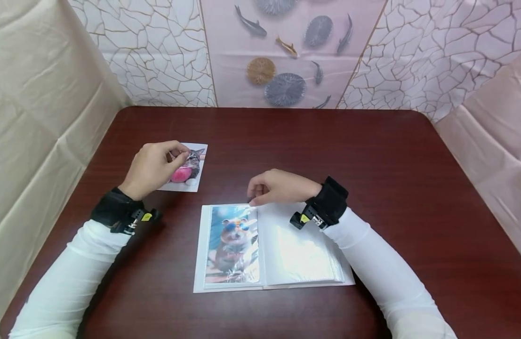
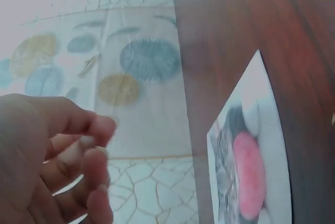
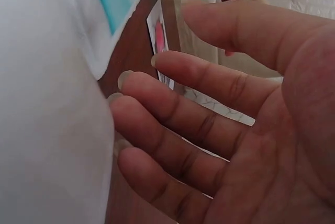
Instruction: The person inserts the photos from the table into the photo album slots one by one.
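A photo of a kitten with a pink ball (image 1: 182, 174) lies flat on the table at the left. Over it hovers my left hand (image 1: 152, 165), fingers loosely bent; in the left wrist view a gap separates the fingers (image 2: 97, 166) from the photo print (image 2: 248, 161), and they hold nothing. A white photo album (image 1: 302, 249) lies spread in front of me. Behind a clear sleeve on its left page is a picture of an animal in sunglasses (image 1: 234, 247). At the album's top edge is my right hand (image 1: 283, 186), its fingers (image 3: 172, 109) relaxed and slightly bent beside the page, gripping nothing.
The dark red-brown table (image 1: 391, 155) has rounded far corners. Patterned cloth (image 1: 285, 56) hangs behind it, with pale fabric (image 1: 44, 117) along the left side and more fabric (image 1: 493, 136) on the right. Both wrists wear black straps with small cameras.
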Action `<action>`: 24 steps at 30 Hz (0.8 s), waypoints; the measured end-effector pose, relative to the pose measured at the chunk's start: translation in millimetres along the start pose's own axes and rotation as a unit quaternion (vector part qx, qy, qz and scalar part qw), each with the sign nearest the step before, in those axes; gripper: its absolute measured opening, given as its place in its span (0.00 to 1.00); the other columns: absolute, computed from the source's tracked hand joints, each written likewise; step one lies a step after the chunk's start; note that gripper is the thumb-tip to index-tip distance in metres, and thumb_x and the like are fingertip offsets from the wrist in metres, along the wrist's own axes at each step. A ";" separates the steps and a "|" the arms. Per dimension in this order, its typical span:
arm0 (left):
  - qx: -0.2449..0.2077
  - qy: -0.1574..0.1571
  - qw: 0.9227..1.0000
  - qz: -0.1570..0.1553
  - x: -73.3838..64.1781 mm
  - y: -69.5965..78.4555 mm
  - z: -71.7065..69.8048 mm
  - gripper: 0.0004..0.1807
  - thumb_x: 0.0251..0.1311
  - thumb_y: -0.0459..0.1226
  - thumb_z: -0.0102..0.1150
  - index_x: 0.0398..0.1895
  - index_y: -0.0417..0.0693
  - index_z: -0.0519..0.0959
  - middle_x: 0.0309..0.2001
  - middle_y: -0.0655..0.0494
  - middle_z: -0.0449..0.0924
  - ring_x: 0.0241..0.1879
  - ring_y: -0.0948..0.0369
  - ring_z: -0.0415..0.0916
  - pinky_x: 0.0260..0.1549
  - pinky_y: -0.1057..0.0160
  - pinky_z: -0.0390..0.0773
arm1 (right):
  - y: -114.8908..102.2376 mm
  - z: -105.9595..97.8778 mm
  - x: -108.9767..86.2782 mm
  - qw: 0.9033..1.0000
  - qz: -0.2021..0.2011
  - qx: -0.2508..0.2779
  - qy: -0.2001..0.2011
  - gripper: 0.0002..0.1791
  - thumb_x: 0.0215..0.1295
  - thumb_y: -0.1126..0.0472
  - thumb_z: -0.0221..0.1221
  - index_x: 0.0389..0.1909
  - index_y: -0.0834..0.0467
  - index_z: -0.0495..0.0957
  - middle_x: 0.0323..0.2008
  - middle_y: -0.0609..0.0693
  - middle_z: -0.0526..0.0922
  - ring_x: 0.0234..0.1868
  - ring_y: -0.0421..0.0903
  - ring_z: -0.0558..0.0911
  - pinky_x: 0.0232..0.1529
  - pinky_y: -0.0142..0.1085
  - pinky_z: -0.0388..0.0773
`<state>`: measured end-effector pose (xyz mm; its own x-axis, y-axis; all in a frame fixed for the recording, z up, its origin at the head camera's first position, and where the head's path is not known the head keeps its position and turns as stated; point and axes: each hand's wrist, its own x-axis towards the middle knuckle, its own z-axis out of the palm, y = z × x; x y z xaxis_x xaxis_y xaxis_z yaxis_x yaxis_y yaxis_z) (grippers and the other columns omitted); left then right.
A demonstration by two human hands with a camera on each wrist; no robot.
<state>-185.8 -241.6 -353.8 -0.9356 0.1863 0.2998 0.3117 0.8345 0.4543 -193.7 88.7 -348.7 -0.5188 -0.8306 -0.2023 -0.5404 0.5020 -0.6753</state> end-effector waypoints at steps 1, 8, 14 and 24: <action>0.005 0.004 1.000 -0.004 0.7 -1.0 -1.0 0.08 0.69 0.39 0.61 0.43 0.47 0.87 0.28 0.51 0.85 0.27 0.56 0.73 0.24 0.60 0.66 | -0.7 0.4 -3.8 1.000 -0.001 -0.006 0.005 0.11 0.70 0.55 0.63 0.50 0.54 0.82 0.36 0.44 0.83 0.38 0.41 0.79 0.43 0.36 0.76; 0.068 -0.045 0.996 -0.029 5.3 -27.1 0.5 0.10 0.67 0.39 0.62 0.45 0.44 0.86 0.31 0.48 0.85 0.27 0.54 0.74 0.24 0.59 0.69 | -4.6 4.2 -29.2 0.998 0.023 -0.037 0.036 0.14 0.68 0.55 0.65 0.51 0.57 0.82 0.42 0.47 0.84 0.43 0.41 0.80 0.49 0.37 0.78; 0.090 -0.113 0.986 -0.081 7.2 -44.8 -0.1 0.14 0.66 0.41 0.63 0.47 0.40 0.84 0.37 0.43 0.86 0.31 0.51 0.77 0.30 0.53 0.76 | 1.7 8.2 -50.1 0.995 0.051 -0.065 0.056 0.16 0.69 0.54 0.65 0.53 0.58 0.82 0.49 0.51 0.83 0.48 0.46 0.80 0.52 0.40 0.78; 0.121 -0.180 0.965 -0.150 12.8 -51.2 0.8 0.41 0.53 0.66 0.67 0.42 0.33 0.76 0.29 0.43 0.77 0.31 0.49 0.73 0.25 0.56 0.69 | 19.8 5.9 -78.2 0.990 0.079 -0.042 0.106 0.19 0.67 0.55 0.67 0.55 0.58 0.83 0.50 0.52 0.83 0.49 0.47 0.82 0.52 0.42 0.80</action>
<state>-213.9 -281.5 -373.9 -0.9881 0.0493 -0.1455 0.0110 0.9674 0.2530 -159.9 162.1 -350.5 -0.7239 -0.6752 -0.1414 -0.4900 0.6475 -0.5837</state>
